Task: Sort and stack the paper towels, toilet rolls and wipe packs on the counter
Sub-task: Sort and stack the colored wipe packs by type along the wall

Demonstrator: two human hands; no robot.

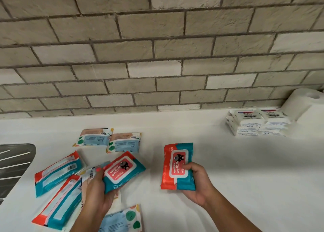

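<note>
White table (245,170): your left hand (98,195) gripped one prob. soft, slick wipe pack (123,170) by its end, right hand (199,184) a 2nd pack (178,166).

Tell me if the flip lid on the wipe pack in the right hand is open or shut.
Shut: the red, white-rimmed plastic lid lies flat on the red-and-teal wipe pack that the right hand grips.

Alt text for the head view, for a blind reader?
The left hand grips one red-and-teal wipes pack, the right hand a second wipes pack, over a white counter. More packs lie scattered left; white packs sit stacked by a paper towel roll, far right.
</note>
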